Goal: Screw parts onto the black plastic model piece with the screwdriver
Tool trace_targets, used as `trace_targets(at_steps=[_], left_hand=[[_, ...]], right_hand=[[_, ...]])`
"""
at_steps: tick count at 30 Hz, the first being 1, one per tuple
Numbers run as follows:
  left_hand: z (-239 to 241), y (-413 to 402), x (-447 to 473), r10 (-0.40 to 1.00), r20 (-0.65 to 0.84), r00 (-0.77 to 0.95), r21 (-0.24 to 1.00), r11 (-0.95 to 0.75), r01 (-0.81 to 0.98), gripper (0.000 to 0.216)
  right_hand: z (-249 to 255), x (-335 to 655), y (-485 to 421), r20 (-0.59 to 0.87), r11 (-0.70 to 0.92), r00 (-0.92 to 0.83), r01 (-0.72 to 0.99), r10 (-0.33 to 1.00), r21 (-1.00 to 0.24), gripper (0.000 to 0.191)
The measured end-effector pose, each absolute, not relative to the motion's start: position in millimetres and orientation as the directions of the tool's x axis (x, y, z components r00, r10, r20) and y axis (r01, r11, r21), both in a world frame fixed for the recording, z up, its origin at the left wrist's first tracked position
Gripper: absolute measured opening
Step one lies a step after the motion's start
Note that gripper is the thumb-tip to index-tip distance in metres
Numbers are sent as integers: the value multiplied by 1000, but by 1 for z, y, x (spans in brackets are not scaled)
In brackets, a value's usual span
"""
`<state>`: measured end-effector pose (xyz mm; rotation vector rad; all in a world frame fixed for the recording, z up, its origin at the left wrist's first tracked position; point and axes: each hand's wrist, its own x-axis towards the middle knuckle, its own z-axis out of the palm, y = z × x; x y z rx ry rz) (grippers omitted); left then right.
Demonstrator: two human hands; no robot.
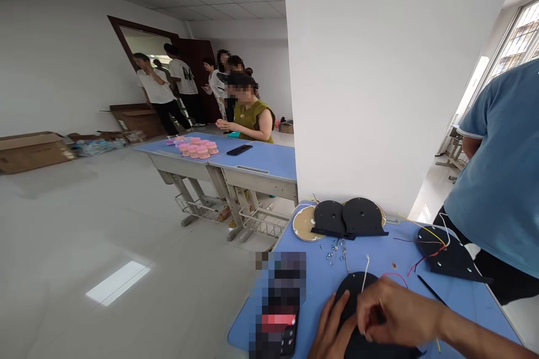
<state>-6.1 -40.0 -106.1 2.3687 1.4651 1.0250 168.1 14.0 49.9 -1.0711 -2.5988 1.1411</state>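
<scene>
A black plate with a rounded top lies at the near edge of the blue desk, partly covered by both hands. My left hand rests on its left side, fingers stretched out and apart. Over the plate, my right hand is closed in a pinch on a thin white wire. The wire's loop stands up above the knuckles, and a short bit shows below the fingertips. A pink-red wire curves out behind the right hand.
Further back on the desk are more black plates, small screws and a wired black plate. A dark pen-like stick lies right; a phone, left. One person stands close right; another sits behind pink objects.
</scene>
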Motion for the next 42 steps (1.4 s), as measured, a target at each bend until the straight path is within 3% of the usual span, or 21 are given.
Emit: trace_targets(at_steps=[2,6,10,16,21,28,33,42], left_hand=[[-110,-40,-3,849,449,280,470,-491,734,56],[-114,-40,-1,849,451,277,471,-490,734,50],[-110,-39,-2,862,426,275,524,-482,702,51],[-99,-33,-12,825,407,393,473,-558,682,78],[-84,-33,-18,800,426,423,490,-597,635,82],[-63,-37,-12,856,277,436,596,-509,621,88],[-78,-35,-15,840,310,445,588,-537,605,84],[-99,-30,-17,826,355,439,563,-563,605,74]], right_hand=[[41,169,0,-252,375,-719,589,648,-716,27],[30,163,-9,-368,314,-650,690,665,-652,29],[28,157,-7,-354,346,-629,719,692,-603,32],[24,154,-3,-383,331,-569,780,727,-531,25],[28,153,2,-429,300,-553,796,714,-526,22],[29,150,2,-432,308,-520,827,737,-470,24],[26,148,-1,-393,321,-494,845,776,-428,29],[30,153,-5,-375,342,-547,803,748,-489,29]])
